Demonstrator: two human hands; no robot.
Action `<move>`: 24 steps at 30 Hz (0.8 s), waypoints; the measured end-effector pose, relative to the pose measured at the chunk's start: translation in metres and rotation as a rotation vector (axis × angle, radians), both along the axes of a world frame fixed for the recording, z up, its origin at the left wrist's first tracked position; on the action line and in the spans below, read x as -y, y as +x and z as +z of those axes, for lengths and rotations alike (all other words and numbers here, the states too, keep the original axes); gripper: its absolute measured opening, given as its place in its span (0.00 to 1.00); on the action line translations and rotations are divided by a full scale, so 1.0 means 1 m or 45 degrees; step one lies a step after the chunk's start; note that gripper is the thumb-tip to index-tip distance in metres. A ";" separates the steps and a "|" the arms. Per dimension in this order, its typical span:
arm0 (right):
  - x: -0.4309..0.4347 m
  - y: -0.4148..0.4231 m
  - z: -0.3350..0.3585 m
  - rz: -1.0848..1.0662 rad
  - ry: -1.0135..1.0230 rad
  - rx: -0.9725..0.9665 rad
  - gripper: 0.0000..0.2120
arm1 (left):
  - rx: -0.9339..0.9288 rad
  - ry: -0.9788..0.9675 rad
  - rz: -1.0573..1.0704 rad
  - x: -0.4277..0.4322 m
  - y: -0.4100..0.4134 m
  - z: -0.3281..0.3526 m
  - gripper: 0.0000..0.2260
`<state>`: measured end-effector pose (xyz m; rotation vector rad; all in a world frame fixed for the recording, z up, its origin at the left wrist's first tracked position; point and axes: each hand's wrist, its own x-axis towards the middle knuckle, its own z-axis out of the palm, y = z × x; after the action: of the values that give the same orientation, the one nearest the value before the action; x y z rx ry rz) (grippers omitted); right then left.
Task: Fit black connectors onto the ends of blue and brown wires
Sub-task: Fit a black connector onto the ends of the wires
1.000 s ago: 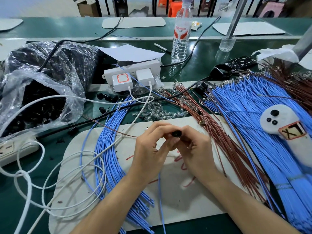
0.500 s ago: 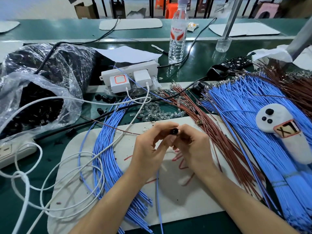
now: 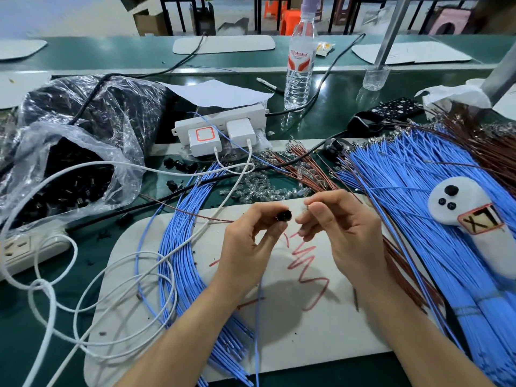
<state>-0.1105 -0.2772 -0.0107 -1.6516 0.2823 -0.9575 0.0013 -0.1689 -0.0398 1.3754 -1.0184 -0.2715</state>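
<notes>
Above the white mat (image 3: 321, 344): left hand (image 3: 251, 244) pinches the black connector (image 3: 284, 215), long axis pointing toward the right hand (image 3: 343, 236) — just beside, apart — whose fingers pinch a tiny wire tip (image 3: 307, 207).

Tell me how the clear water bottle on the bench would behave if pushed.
The water bottle stands upright, tall and narrow, so a push near the top would probably tip it. Its ribbed clear wall looks thin, so it likely dents under a squeeze. On its side, being round, it might roll.
</notes>
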 end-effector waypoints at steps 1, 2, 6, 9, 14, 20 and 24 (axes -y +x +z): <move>0.000 0.000 0.000 -0.001 -0.018 -0.018 0.03 | 0.024 0.004 0.009 0.000 0.000 0.000 0.12; 0.000 0.000 -0.001 -0.006 -0.030 -0.043 0.03 | 0.053 0.008 0.018 0.000 0.000 0.001 0.12; 0.004 -0.001 -0.003 -0.006 -0.031 -0.093 0.04 | 0.197 0.024 0.053 -0.001 0.002 0.001 0.11; 0.006 -0.002 -0.001 0.016 -0.020 -0.070 0.03 | 0.237 0.040 0.079 -0.001 0.003 0.002 0.11; 0.006 -0.002 -0.001 0.057 0.025 -0.095 0.04 | 0.214 0.057 0.050 -0.001 0.003 0.002 0.08; 0.012 -0.003 -0.002 0.127 0.059 -0.195 0.04 | 0.071 0.036 -0.077 -0.001 0.002 0.003 0.09; 0.017 -0.002 -0.003 0.191 0.128 -0.279 0.05 | 0.047 0.067 -0.101 -0.002 0.002 0.003 0.09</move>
<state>-0.1127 -0.2940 -0.0133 -1.6611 0.3434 -0.6407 0.0031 -0.1668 -0.0372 1.3938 -1.1051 -0.3350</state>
